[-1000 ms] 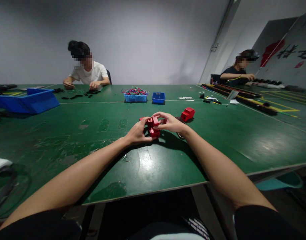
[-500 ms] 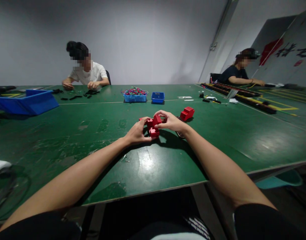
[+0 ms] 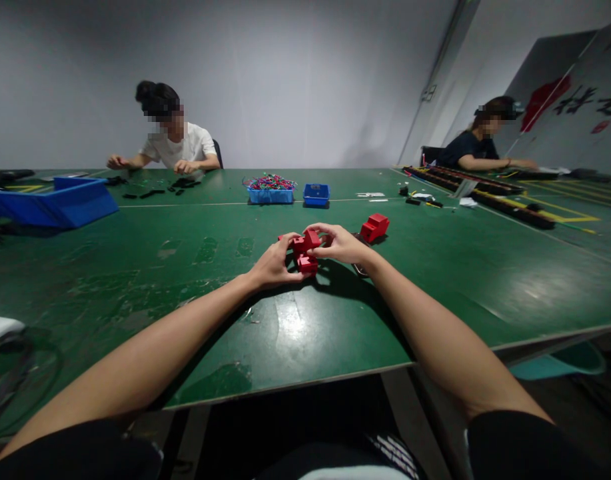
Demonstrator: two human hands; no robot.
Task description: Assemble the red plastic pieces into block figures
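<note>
Over the middle of the green table, my left hand point(image 3: 274, 263) is closed around a red blocky part point(image 3: 308, 264), with the thumb at its near end and the fingers at its far side. My right hand point(image 3: 341, 245) pinches a smaller red block point(image 3: 312, 238) against the top of that part. Whether the two pieces are joined, I cannot tell. Just beyond my right wrist lies another red blocky piece point(image 3: 374, 227). A dark looped object point(image 3: 360, 269) is partly hidden behind that wrist.
A blue bin of colourful small pieces point(image 3: 270, 193) and a small blue bin point(image 3: 316, 195) stand ahead. To the left is a large blue bin point(image 3: 60, 203). One person point(image 3: 178, 147) sits across the table, another point(image 3: 478, 143) at the right beside long dark strips point(image 3: 450, 183).
My hands and the red parts hold nearly the same pose, the small red block sitting slightly lower. The person across has moved one hand outward to the left.
</note>
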